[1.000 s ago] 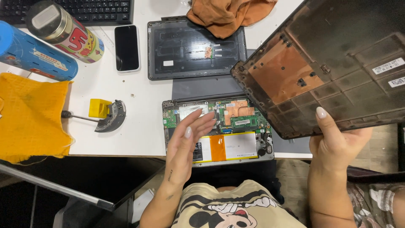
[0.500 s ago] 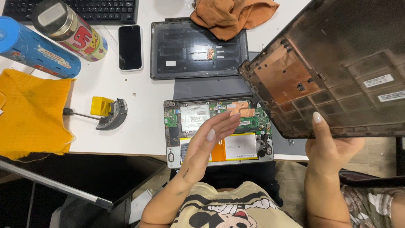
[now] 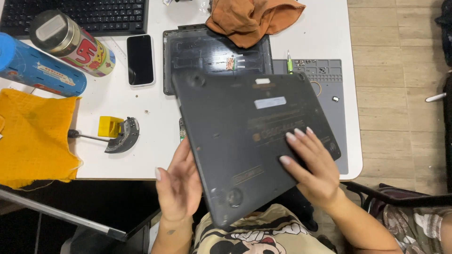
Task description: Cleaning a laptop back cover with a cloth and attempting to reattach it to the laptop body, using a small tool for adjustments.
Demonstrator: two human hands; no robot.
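A dark grey laptop bottom cover [image 3: 245, 136] lies outer side up over the opened laptop, hiding its board. My left hand [image 3: 179, 186] holds the cover's lower left edge from underneath, palm toward it. My right hand [image 3: 313, 167] rests flat on top of the cover near its lower right corner, fingers spread. A sliver of the laptop's green board [image 3: 181, 129] peeks out at the cover's left edge.
On the white table [image 3: 141, 141] sit a second dark panel [image 3: 207, 51], an orange cloth [image 3: 254, 16], a black phone [image 3: 140, 59], two bottles [image 3: 42, 70], a keyboard [image 3: 80, 14], a yellow cloth [image 3: 33, 136], a small yellow-and-grey tool [image 3: 117, 132] and a grey work mat [image 3: 325, 75].
The cover, held up at the right with its inner side showing, has been flipped and brought down over the open laptop. My left hand moved from the board to the cover's edge.
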